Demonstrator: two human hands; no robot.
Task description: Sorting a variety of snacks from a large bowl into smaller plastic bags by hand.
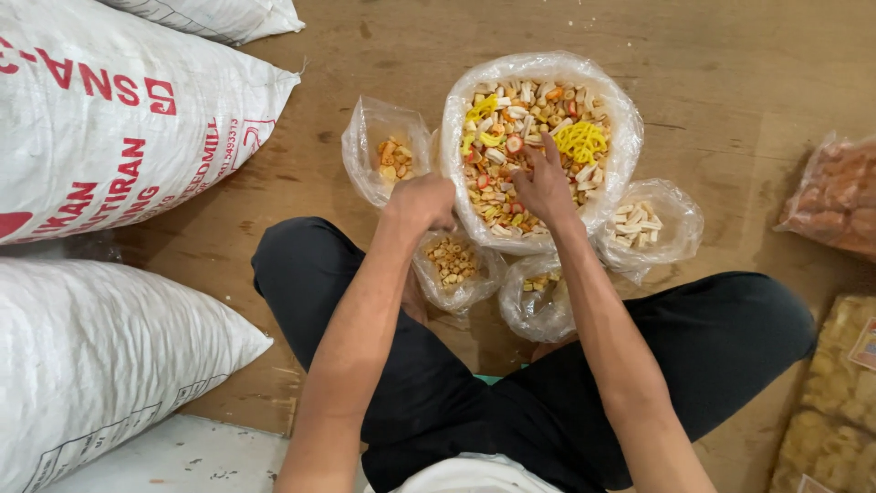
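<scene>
A big clear plastic bag stands open on the wooden floor, full of mixed raw crackers in white, orange and yellow shapes. My right hand reaches into it with fingers spread over the crackers. My left hand is closed in a fist at the bag's left rim, above a small bag of ring-shaped pieces; what it holds is hidden. Three more small clear bags sit around: orange pieces, white sticks, pale pieces.
I sit cross-legged in dark trousers. Large white woven sacks lie at the left. Bags of orange snacks and yellow crackers lie at the right edge.
</scene>
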